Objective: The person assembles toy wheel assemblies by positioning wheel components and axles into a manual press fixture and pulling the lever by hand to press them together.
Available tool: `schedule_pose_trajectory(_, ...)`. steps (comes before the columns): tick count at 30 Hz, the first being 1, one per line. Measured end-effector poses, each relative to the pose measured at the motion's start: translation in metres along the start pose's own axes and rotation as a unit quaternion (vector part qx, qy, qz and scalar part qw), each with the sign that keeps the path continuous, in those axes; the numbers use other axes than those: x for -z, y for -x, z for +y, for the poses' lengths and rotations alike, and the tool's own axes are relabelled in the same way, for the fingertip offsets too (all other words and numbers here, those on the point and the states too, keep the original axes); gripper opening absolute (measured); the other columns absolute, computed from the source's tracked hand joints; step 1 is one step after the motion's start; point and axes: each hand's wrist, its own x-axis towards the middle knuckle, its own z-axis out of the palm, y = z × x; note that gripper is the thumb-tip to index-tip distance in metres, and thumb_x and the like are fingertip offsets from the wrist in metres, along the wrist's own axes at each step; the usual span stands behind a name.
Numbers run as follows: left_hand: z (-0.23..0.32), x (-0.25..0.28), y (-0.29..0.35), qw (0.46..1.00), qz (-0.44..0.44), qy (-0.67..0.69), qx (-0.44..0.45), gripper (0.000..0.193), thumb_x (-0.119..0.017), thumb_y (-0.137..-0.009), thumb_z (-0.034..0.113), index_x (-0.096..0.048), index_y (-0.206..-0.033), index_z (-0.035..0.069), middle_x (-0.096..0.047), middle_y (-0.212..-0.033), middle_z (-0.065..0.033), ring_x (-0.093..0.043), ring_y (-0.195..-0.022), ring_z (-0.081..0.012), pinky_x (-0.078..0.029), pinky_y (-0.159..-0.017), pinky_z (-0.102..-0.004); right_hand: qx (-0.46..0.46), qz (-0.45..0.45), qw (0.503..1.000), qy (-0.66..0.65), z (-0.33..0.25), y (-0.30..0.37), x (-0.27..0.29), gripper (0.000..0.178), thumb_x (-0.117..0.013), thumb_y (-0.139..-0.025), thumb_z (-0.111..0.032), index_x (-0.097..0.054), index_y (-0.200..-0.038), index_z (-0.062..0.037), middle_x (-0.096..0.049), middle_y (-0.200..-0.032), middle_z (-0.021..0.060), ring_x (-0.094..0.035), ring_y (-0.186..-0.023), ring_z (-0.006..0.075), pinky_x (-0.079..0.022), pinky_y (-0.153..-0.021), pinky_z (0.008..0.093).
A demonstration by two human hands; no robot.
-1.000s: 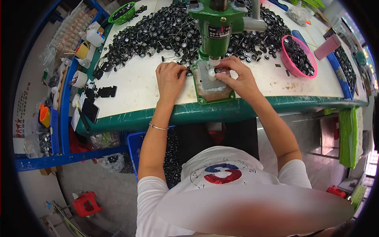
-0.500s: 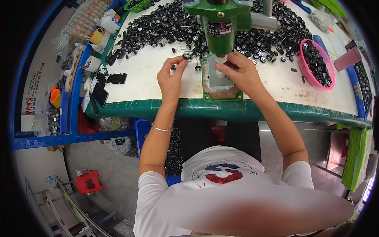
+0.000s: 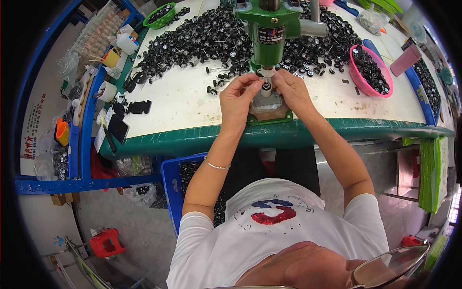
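Note:
Both hands meet under the ram of a green hand press at the middle of the table. My left hand is closed, thumb and fingers pinching a small black toy wheel with a silvery hub, in front of the press's pale lower post. From the other side my right hand is closed too, its fingertips close against the post just under the ram. What those fingertips hold, if anything, is hidden. The press base stands below my hands. Behind them spreads a big heap of black wheels, many on thin metal axles.
At the right stands a pink basket full of wheels; a green basket sits far left. Flat black parts and a phone lie near the left edge. A blue bin is below the table's green edge.
My left hand has moved right with a wheel, from beside the press to under its ram. My right hand stays by the post. The whole view has shifted slightly.

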Motion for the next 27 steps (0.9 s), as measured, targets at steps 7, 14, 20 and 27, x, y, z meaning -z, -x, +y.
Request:
schedule_pose_trajectory(7,-0.003,-0.008,-0.004,0.999,-0.023,-0.006,0.045,0.019,-0.072,-0.088,0.003,-0.069,-0.106,0.0,-0.072,-0.1,-0.0074,-0.066,-0.094,-0.0122,-0.049,-0.089,-0.0264,0.026,0.074,0.997,0.003,-0.043,-0.026,0.077,0.035,-0.052,-0.103,-0.03,-0.069,-0.118,-0.0036,-0.053,-0.078,-0.0046,-0.046,-0.068,0.0041,-0.037,-0.062,0.0197)
schedule_pose_trajectory(14,-0.004,-0.015,-0.013,0.998,-0.032,0.023,0.059,0.015,-0.07,-0.088,0.002,-0.066,-0.103,0.002,-0.07,-0.102,-0.0058,-0.065,-0.095,-0.0118,-0.048,-0.091,-0.0268,0.108,0.09,0.987,-0.079,-0.127,-0.09,0.133,0.037,-0.052,-0.1,-0.033,-0.067,-0.118,-0.0045,-0.053,-0.085,-0.0037,-0.047,-0.07,0.0045,-0.038,-0.062,0.0212)
schedule_pose_trajectory(20,-0.002,-0.018,-0.015,0.997,-0.036,0.013,0.064,0.016,-0.071,-0.088,0.003,-0.067,-0.103,0.002,-0.071,-0.101,-0.0062,-0.065,-0.095,-0.0126,-0.048,-0.091,-0.0279,0.106,0.066,0.969,-0.215,-0.227,-0.143,0.094,0.032,-0.059,-0.1,-0.033,-0.062,-0.105,-0.0016,-0.061,-0.085,0.0029,-0.058,-0.075,0.0094,-0.05,-0.068,0.0247)
schedule_pose_trajectory(27,0.002,-0.013,-0.016,0.996,-0.05,0.022,0.07,0.016,-0.071,-0.086,0.002,-0.068,-0.102,0.001,-0.071,-0.099,-0.0066,-0.067,-0.093,-0.0135,-0.049,-0.089,-0.0283,0.137,0.116,0.951,-0.251,-0.215,-0.174,0.085,0.023,-0.063,-0.097,-0.031,-0.057,-0.09,-0.0094,-0.04,-0.058,-0.0104,-0.031,-0.04,0.0019,-0.019,-0.034,0.0188)
